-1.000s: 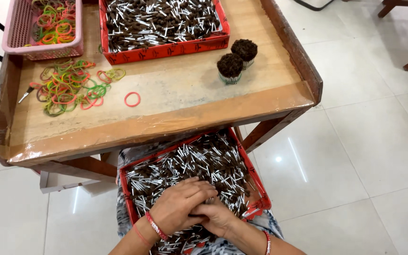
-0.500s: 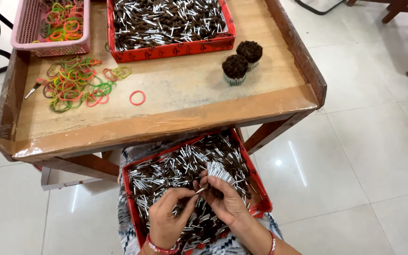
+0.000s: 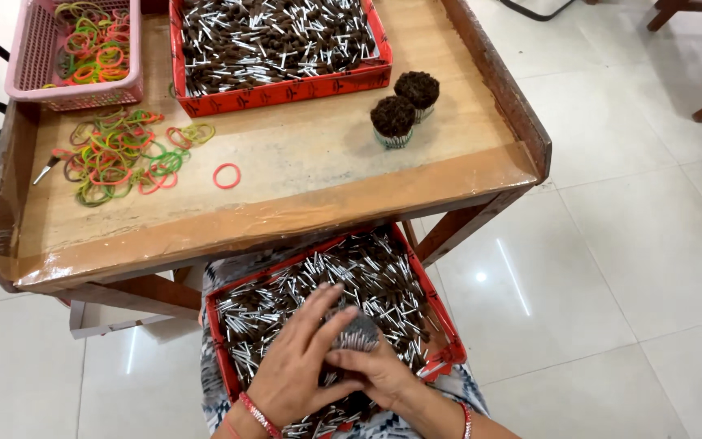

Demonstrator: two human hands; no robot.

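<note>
Two hands squeeze a bunch of little sticks over the red tray.

The left hand (image 3: 298,366) and right hand (image 3: 379,375) both clutch the stick bundle (image 3: 357,332) above the lap tray (image 3: 440,325). Keep the ends even and press snugly. Half a second ago the hands were apart, picking sticks.

Worn on the head, aimed steeply down and a little forward over the lap. Closest at six o'clock: left hand (image 3: 298,370) and right hand (image 3: 375,374) above a red lap tray (image 3: 447,329), nearly under the lens. Farther toward twelve o'clock, wooden table (image 3: 302,207) seen from above, its far edge cropped. White tiled floor (image 3: 611,268) spreading toward three o'clock. Only one view, so nothing shared.
</note>
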